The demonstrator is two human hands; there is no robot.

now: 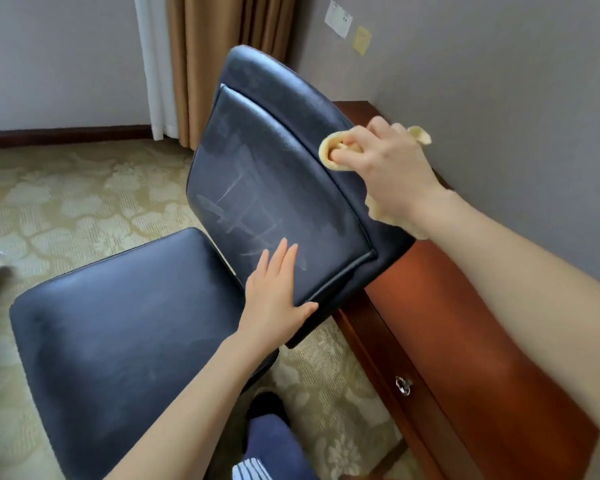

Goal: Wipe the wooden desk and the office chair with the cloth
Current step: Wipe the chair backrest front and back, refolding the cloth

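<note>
right hand [388, 161] has its fingers curled tight round a bunched yellow cloth [329, 152], pressing it on the right edge of the backrest [267, 174] of the office chair [291, 98], up in the top half. left hand [274, 292] lies flat on the lower backrest, fingers straight, holding nothing, just bracing. the backrest sits right by the wooden desk [465, 323] edge; can't tell if they touch. risks as i see them: the cloth is balled up, so the contact patch is small, and a loose tail hangs below the wrist on the desk side, so gaps are likely. pale streaks [246, 220] mid-backrest show how patchy coverage reads on this dusty leather. seat [101, 341] looks hazy too, not yet wiped by the look of it. a hard push on that edge may swivel or roll the chair on the carpet [66, 202] if the left hand eases off, and the backrest corner could knock the desk. desk top is mostly out of view, so i can't judge whether it's done.
</note>
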